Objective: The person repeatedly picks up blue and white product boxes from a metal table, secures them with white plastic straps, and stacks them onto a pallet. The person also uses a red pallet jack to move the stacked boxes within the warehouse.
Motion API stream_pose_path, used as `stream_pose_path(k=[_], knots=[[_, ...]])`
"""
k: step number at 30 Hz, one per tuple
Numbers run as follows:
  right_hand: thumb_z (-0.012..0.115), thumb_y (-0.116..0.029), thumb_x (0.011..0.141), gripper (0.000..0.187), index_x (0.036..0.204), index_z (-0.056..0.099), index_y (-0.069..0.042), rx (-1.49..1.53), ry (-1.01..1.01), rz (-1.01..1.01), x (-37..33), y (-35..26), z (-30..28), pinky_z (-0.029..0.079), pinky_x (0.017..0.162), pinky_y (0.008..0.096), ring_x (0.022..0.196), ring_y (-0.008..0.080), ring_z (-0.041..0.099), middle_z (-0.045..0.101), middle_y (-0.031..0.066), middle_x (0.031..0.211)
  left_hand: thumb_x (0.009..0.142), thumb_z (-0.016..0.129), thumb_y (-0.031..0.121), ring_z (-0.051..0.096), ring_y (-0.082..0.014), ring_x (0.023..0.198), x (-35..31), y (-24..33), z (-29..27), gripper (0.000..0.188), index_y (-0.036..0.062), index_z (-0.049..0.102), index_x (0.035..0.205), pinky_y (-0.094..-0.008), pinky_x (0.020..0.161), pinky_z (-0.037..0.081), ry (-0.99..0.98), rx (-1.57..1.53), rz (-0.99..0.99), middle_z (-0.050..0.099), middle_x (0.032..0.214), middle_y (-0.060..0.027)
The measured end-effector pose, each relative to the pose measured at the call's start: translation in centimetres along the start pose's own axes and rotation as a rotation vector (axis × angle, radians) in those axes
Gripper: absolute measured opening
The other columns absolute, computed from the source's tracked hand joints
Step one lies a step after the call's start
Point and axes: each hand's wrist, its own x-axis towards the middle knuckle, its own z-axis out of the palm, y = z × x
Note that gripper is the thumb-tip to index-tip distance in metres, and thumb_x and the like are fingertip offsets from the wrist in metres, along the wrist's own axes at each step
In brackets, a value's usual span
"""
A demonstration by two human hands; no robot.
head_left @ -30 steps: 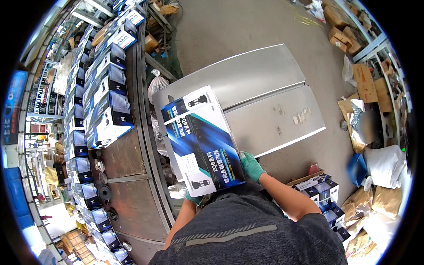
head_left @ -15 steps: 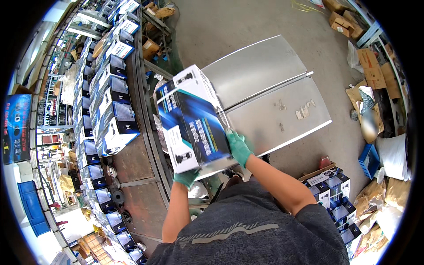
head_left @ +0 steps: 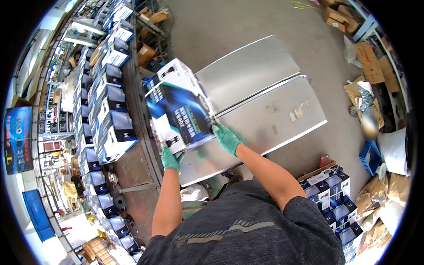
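A blue, white and black printed cardboard box with a pale strap lies at the left end of a shiny metal tabletop, tilted in view. My left hand, in a green glove, grips its near left corner. On the near right side, my right hand, also green-gloved, holds the box by its edge, some fingertips hidden against it. Whether the box's underside touches the metal is hidden.
Long rows of similar boxes stand on a brown bench to my left. More boxes are stacked on the floor at my right. A blue crate and brown cartons lie along the right-hand shelving.
Both hands have moved the box left and slightly farther away, and it looks smaller and lower. My left hand has shifted outward along its near corner.
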Motion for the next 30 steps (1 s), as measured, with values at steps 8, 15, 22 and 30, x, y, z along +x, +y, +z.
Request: stream_pose_path(k=[8, 15, 22, 30], knots=[[0.061, -0.024, 0.095, 0.042, 0.134, 0.058, -0.01, -0.787, 0.997, -0.096, 2.2, 0.6, -30.9, 0.047, 0.103, 0.0479, 0.123, 0.0396, 0.056, 0.059, 0.0196, 0.136, 0.087, 0.059, 0.075, 0.071, -0.0229, 0.088, 0.0, 0.3, -0.2, 0.074, 0.0143, 0.061, 0.129, -0.0394, 0.067, 0.062, 0.032, 0.13, 0.035, 0.071, 0.106, -0.0062], [0.041, -0.054, 0.101, 0.06, 0.143, 0.052, -0.013, -0.564, 0.745, 0.287, 9.5, 4.8, -46.8, 0.041, 0.11, 0.0491, 0.13, 0.0431, 0.053, 0.058, 0.0232, 0.139, 0.087, 0.05, 0.081, 0.07, -0.0205, 0.087, -0.5, 1.3, 0.4, 0.075, 0.0175, 0.062, 0.125, -0.0369, 0.064, 0.06, 0.101, 0.301, 0.013, 0.071, 0.104, -0.0033], [0.062, -0.034, 0.096, 0.035, 0.114, 0.07, -0.004, -0.031, 1.102, 0.026, 7.8, 2.9, -45.3, 0.055, 0.077, 0.0382, 0.088, 0.0276, 0.07, 0.074, 0.0133, 0.094, 0.093, 0.048, 0.075, 0.066, -0.0179, 0.099, -0.1, 1.2, -0.4, 0.066, 0.0219, 0.062, 0.131, -0.0389, 0.074, 0.054, 0.145, 0.345, -0.027, 0.069, 0.114, -0.0002], [0.071, -0.01, 0.092, 0.036, 0.127, 0.069, -0.004, 0.249, 0.698, -0.779, -7.2, -27.9, -20.9, 0.058, 0.072, 0.0299, 0.084, 0.0149, 0.07, 0.073, 0.0044, 0.1, 0.094, 0.059, 0.013, 0.063, -0.0342, 0.097, -9.0, 7.3, 6.3, 0.029, 0.0058, 0.063, 0.122, -0.042, 0.088, 0.051, -0.1, 0.946, 1.325, 0.065, 0.106, -0.016]])
